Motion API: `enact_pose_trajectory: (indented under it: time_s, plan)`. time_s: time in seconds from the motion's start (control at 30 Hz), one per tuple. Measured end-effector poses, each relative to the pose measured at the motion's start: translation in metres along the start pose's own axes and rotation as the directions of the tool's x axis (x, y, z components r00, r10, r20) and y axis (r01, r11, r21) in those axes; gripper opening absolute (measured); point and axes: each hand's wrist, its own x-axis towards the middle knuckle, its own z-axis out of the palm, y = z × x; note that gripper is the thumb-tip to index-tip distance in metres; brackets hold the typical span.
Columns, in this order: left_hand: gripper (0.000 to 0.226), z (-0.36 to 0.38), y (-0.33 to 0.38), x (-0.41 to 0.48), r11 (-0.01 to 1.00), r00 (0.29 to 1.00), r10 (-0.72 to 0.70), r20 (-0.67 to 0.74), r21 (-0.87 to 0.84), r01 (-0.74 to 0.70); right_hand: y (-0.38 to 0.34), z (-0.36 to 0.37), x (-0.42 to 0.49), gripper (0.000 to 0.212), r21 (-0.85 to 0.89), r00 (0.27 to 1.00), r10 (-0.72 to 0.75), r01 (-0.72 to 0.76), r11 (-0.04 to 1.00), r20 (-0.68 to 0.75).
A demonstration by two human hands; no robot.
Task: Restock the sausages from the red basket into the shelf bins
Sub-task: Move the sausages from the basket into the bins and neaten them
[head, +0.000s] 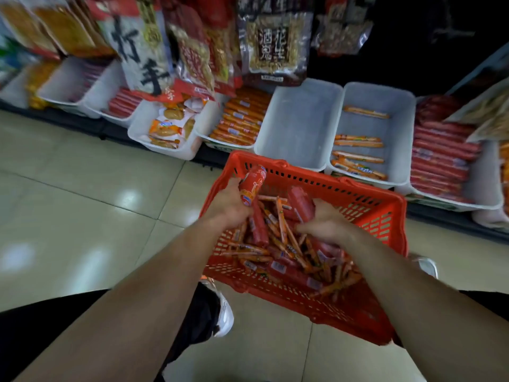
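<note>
Left hand [230, 205] fingers wrap a thick red sausage [252, 184] above the red basket [385, 213]; right hand [326, 223] fingers close on another red sausage [300, 199]

Red basket [366, 205] of sausages [286, 252], white bins [300, 125] behind

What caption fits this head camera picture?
Left hand lifts a thick red sausage from the red basket; right hand grabs another.

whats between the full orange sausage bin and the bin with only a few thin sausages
In the head view, one empty white bin sits between the full orange sausage bin and the sparsely filled bin. Nothing shows inside it.
</note>
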Motion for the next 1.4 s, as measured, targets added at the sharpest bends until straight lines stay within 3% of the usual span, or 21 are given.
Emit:
enact_pose_trajectory:
  time_s: [0.1,0.27,0.4,0.57,0.7,0.83,0.93,1.13,1.3,1.4]
  plan:
    - [0.081,-0.035,0.021,-0.01,0.996,0.994,0.087,-0.064,-0.005,-0.087,-0.02,-0.031,-0.008,0.037,0.024,0.996,-0.068,0.069,0.997,-0.065]
    - [0.08,-0.073,0.051,-0.003,0.991,0.99,0.131,-0.059,0.013,-0.13,-0.038,-0.07,0.005,0.078,0.028,0.974,-0.132,0.139,0.99,-0.185]
    - [0.075,-0.081,0.063,0.022,0.989,0.989,0.145,0.012,0.033,-0.145,-0.045,-0.083,0.036,0.074,0.052,0.966,-0.1,0.116,0.992,-0.239]
    - [0.084,-0.068,0.06,0.058,0.992,0.991,0.125,0.044,-0.036,-0.123,-0.055,-0.086,0.091,0.07,0.072,0.954,-0.025,0.049,0.996,-0.298]
    - [0.077,-0.057,0.067,0.092,0.991,0.996,0.093,-0.012,-0.092,-0.093,-0.071,-0.086,0.133,0.065,0.078,0.93,-0.025,0.058,0.995,-0.368]
    - [0.075,-0.048,0.073,0.114,0.994,0.992,0.107,-0.073,-0.02,-0.109,-0.063,-0.077,0.138,0.05,0.02,0.872,-0.02,0.034,0.999,-0.489]
    - [0.079,-0.033,0.084,0.132,0.995,0.99,0.104,-0.1,0.018,-0.103,-0.041,-0.073,0.129,0.055,-0.079,0.872,-0.073,0.039,0.996,-0.484]
    - [0.084,0.005,0.113,0.16,0.993,0.99,0.106,-0.09,0.052,-0.102,-0.014,-0.071,0.117,0.054,-0.109,0.89,-0.103,0.061,0.992,-0.443]
    - [0.071,0.015,0.123,0.158,0.991,0.981,0.08,-0.174,0.12,-0.059,-0.007,-0.073,0.106,0.051,-0.094,0.893,-0.1,0.065,0.993,-0.439]
    - [0.062,0.001,0.127,0.138,0.979,0.975,0.16,-0.153,0.154,-0.137,-0.01,-0.076,0.09,0.05,-0.123,0.9,-0.115,0.069,0.99,-0.42]
